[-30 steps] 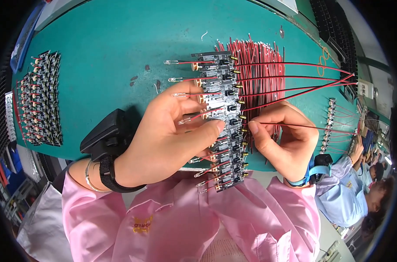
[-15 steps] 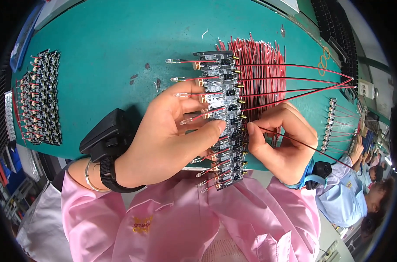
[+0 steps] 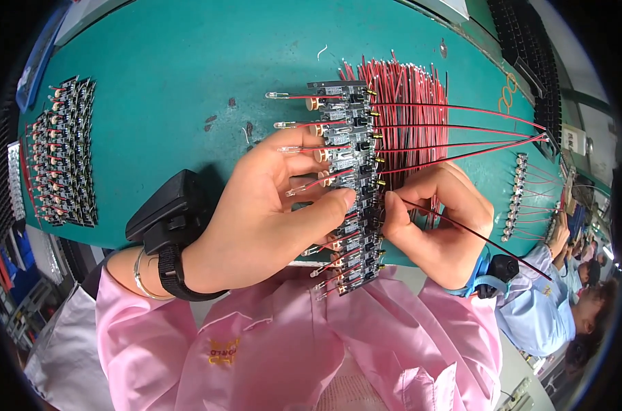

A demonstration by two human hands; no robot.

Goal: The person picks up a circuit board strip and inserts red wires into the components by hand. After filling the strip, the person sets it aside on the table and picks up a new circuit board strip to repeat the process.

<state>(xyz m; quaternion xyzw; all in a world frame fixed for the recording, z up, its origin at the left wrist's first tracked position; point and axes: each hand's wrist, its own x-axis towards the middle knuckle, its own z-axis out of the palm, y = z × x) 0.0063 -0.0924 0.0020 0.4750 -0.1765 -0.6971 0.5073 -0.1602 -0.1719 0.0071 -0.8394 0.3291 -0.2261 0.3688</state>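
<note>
My left hand [image 3: 276, 212] grips a long black circuit board panel [image 3: 360, 147], thumb on its face and fingers behind. Clear LEDs on red leads [image 3: 283, 148] stick out along the panel's left side. Several red-and-black wires [image 3: 454, 127] run off its right edge toward the right. My right hand [image 3: 441, 226] pinches another red-and-black wire [image 3: 489, 240], its end at the panel's right edge, partly hidden by thumb and fingertip. Beyond the panel lies a thick bundle of red and black wires [image 3: 410, 89].
A stack of populated circuit boards [image 3: 64, 154] lies at the left of the green table [image 3: 181, 68]. At the right sits another wired board strip [image 3: 516, 198], with a co-worker in light blue [image 3: 540, 308] beyond. Yellow rubber bands [image 3: 508, 96] lie near the far right edge.
The panel has shifted slightly right in my left hand. My right hand has moved a little left, bringing the wire's end closer against the panel's edge.
</note>
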